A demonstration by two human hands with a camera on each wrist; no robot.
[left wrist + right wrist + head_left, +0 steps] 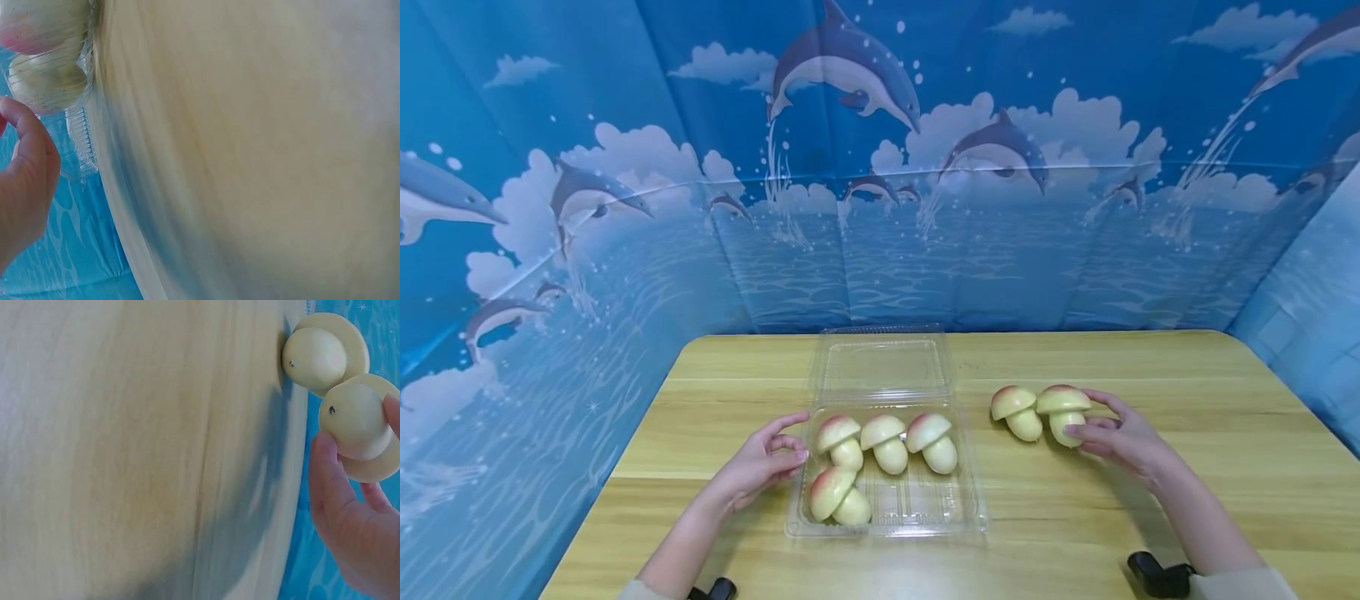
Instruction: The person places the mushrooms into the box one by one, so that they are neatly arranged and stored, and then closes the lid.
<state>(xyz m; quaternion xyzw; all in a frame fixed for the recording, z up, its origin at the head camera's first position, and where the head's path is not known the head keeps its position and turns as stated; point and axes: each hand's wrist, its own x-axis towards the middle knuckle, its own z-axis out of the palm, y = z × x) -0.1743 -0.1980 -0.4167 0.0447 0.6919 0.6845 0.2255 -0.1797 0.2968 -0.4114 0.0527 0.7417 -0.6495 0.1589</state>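
A clear plastic clamshell box (pixel 917 521) lies with its lid folded back. Four spots are not counted here; several pale yellow toy mushrooms (pixel 887 446) with pink-tinged caps sit in it, three in a back row and one at front left. At the box's left wall is my left hand (pixel 763 462), its fingers loosely bent and the fingertips at the rim. On the right, my right hand (pixel 1116 437) pinches a toy mushroom (pixel 353 422) between thumb and fingers. Another toy mushroom (pixel 1017 412) stands just left of it, seemingly touching its cap.
The pale wooden table (pixel 1075 533) carries everything. Behind it hangs a blue dolphin-print cloth (pixel 880 250), which also runs along the left and right sides. The transparent lid (pixel 883 367) reaches toward the table's back edge. Black wrist straps (pixel 1161 575) show near the sleeves.
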